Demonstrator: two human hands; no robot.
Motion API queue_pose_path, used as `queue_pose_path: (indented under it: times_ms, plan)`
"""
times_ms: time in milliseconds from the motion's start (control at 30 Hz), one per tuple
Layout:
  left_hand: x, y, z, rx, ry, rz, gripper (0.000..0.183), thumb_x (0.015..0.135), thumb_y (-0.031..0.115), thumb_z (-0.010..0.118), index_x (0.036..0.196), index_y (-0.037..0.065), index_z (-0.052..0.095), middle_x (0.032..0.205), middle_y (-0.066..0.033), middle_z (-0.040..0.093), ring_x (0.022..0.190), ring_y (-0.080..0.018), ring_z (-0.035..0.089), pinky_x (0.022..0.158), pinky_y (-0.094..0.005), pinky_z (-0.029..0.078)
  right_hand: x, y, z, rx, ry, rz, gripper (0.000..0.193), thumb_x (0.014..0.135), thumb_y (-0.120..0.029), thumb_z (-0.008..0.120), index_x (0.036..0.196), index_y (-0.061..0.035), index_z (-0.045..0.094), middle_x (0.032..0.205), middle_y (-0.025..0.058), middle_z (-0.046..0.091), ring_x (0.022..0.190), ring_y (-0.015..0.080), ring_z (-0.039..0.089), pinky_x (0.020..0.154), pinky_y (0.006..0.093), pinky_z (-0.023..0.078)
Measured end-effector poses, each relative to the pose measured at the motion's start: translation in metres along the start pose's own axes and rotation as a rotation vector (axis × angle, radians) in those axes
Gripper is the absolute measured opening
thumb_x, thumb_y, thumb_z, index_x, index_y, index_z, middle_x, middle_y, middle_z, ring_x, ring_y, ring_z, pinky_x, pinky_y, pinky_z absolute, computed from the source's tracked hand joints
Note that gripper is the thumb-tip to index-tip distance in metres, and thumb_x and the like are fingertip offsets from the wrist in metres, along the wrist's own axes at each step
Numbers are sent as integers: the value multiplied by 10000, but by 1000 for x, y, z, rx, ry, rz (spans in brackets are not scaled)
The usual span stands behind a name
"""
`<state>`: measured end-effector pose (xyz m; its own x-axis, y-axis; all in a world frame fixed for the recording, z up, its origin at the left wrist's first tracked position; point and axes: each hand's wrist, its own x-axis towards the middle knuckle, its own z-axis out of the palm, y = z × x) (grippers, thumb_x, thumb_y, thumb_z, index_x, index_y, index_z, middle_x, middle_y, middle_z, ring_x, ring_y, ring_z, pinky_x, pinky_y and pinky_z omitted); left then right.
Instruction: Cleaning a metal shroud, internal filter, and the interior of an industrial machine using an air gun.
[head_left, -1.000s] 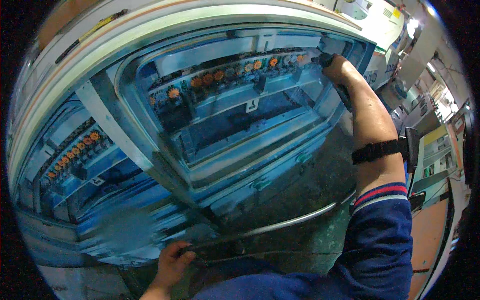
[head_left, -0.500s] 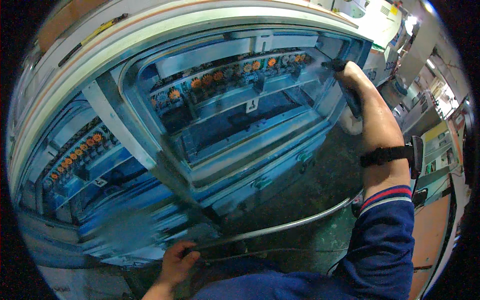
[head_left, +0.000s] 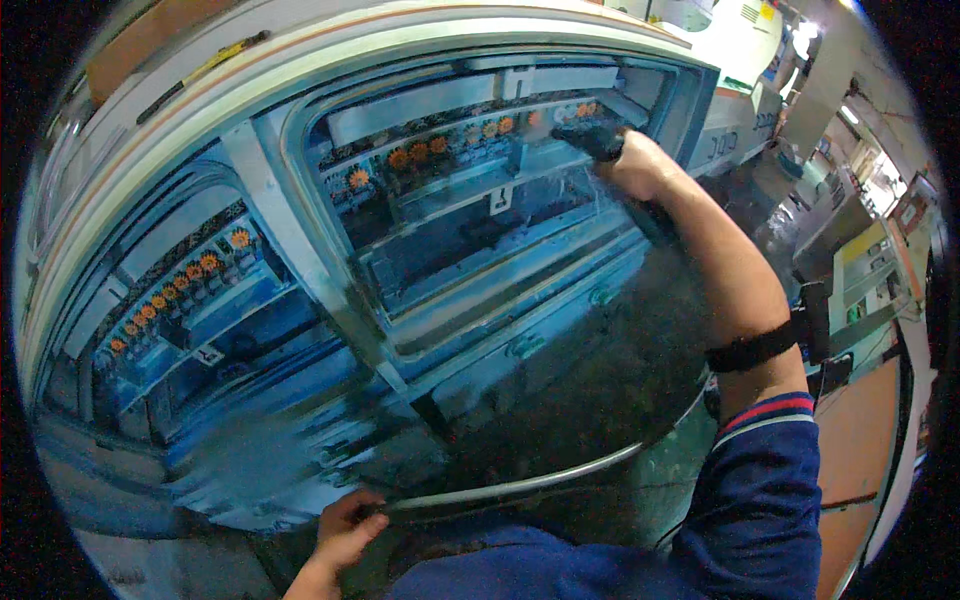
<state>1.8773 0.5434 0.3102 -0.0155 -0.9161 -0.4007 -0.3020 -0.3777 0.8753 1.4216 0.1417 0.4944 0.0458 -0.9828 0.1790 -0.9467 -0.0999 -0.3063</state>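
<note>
My right hand (head_left: 642, 168) is closed around a black spray gun (head_left: 590, 142). Its nozzle points left into the right opening of a blue machine frame (head_left: 262, 185), beside a row of orange toothed wheels (head_left: 438, 147). A faint haze hangs at the nozzle. Low in the picture, my left hand (head_left: 343, 530) has its fingers curled around a pale hose (head_left: 540, 482), which curves off to the right below my right arm. Behind the left post of the frame, a second opening holds more orange wheels (head_left: 180, 284).
A yellow and black tool (head_left: 215, 65) lies on the ledge above the frame. Dark floor (head_left: 570, 395) shows between the frame and my body. At the right are a pale cabinet (head_left: 722, 142), wet-looking floor (head_left: 765, 205) and a panel (head_left: 855, 480) close to my right sleeve.
My right hand has brought the spray gun leftward, further over the right opening. The spray haze shifted with it. My left hand stays on the hose, and the view has turned slightly.
</note>
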Motion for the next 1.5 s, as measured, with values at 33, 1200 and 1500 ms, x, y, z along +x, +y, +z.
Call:
queue_pose_path:
  times_ms: [33, 1200, 1500]
  plan:
    - [-7, -8, -6, 1, -32, -38, 385, 840, 254, 796, 1132, 36, 673, 925, -39, 690, 843, -131, 628, 767, -300, 504, -26, -26, -6, 62, -6, -46, 455, 769, -234, 744, 1129, 16, 623, 974, 238, 695, 926, 338, 683, 817, 417, 522]
    - [-218, -172, -33, 186, -390, -26, 290, 902, 311, 733, 1063, 71, 706, 883, 10, 662, 820, -92, 591, 764, -277, 486, -395, -181, -20, -165, 74, 67, 382, 882, -205, 605, 1215, -73, 473, 1063, 263, 692, 1014, 457, 659, 844, 555, 529]
    - [-304, -185, 49, 129, -325, -114, 291, 889, 286, 767, 1077, 75, 694, 838, 20, 643, 779, -77, 569, 727, -266, 480, -444, -168, -26, -107, 35, -147, 379, 863, -161, 623, 1206, -83, 483, 1048, 234, 697, 1001, 438, 664, 829, 546, 527]
